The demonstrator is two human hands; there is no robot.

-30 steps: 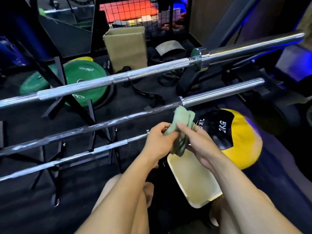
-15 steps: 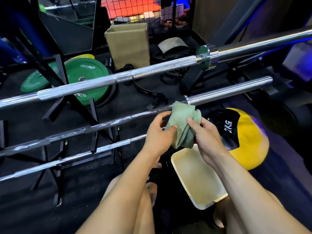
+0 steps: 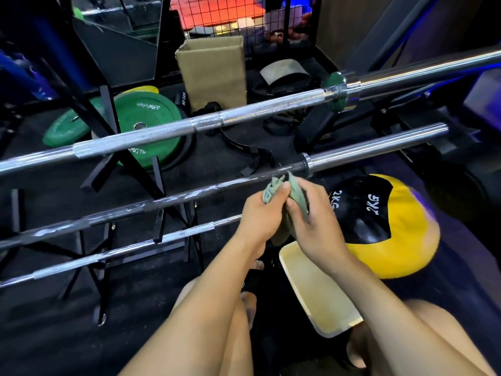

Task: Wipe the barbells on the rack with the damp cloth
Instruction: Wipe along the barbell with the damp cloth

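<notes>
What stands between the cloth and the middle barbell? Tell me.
Nothing visible does. Both the left hand and the right hand hold the bunched pale green cloth just below the scuffed dark middle barbell, with only open air between its top edge and the shaft.

The left hand (image 3: 259, 213) and right hand (image 3: 311, 213) meet close together ahead of the knees; both forearms reach forward; fingers curled, pinching.
</notes>
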